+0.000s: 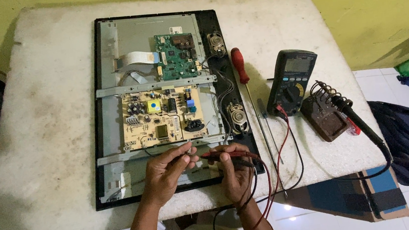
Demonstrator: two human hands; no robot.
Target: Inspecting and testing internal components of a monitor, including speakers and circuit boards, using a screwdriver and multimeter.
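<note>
An opened flat-screen panel [110, 113] lies back-up on the table, with a green circuit board [175, 56] and a tan power board [163, 118] on it. My left hand [167, 170] pinches something small over the panel's near end; what it holds is too small to tell. My right hand [234, 169] grips the red and black test probes [225, 155], their tips pointing toward the left hand's fingers. The probe leads [286, 142] run to a dark multimeter [291, 80] on the right.
A red-handled screwdriver [241, 67] and a thinner tool [263, 112] lie beside the panel. A soldering iron [361, 126] rests in its rusty stand [325, 116] near the table's right edge. Dark cloth [408, 136] and a cardboard box [369, 196] are on the floor.
</note>
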